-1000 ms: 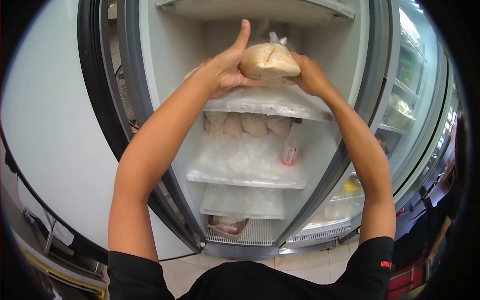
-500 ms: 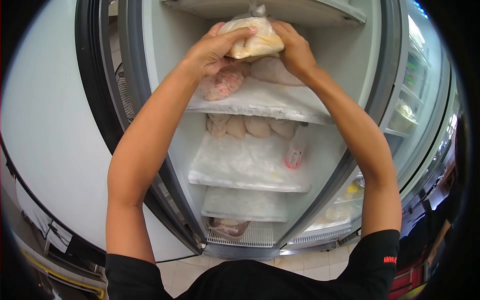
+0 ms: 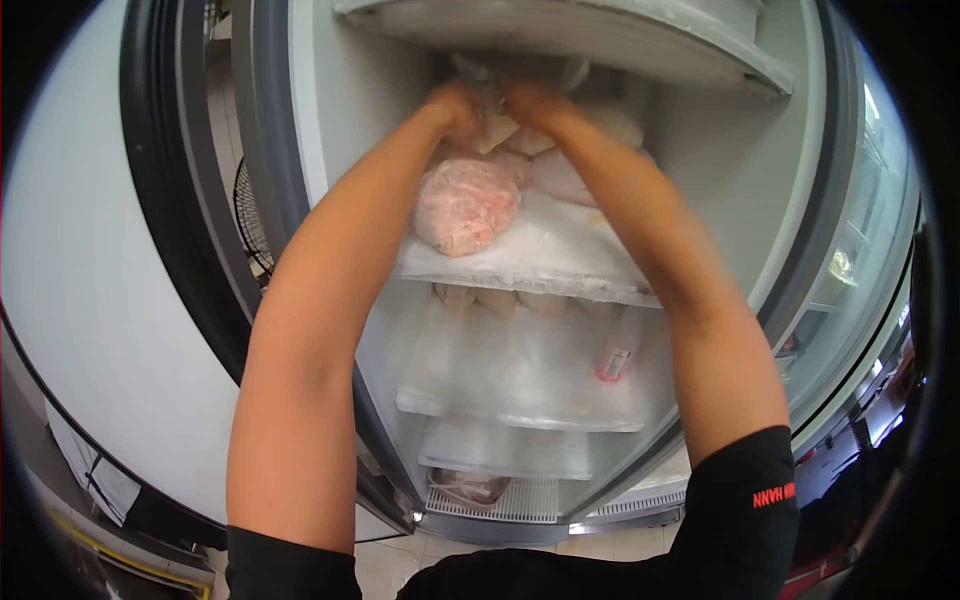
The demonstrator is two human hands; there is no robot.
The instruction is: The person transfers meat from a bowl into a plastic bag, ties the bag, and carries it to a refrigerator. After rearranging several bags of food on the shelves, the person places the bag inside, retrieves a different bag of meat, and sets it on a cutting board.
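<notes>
Left hand [image 3: 455, 104] and right hand [image 3: 528, 98] clasp 1 pale frozen bag [image 3: 497, 130], high enough to clear the pink meat bag [image 3: 466, 205]

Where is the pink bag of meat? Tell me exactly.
In the head view the pink bag of meat lies on the frosted upper shelf, toward its left front, just below the left hand and beside paler bags.

Both hands [image 3: 500, 105] have pushed the pale bag [image 3: 500, 130] deeper onto the upper shelf [image 3: 540, 265].
</notes>
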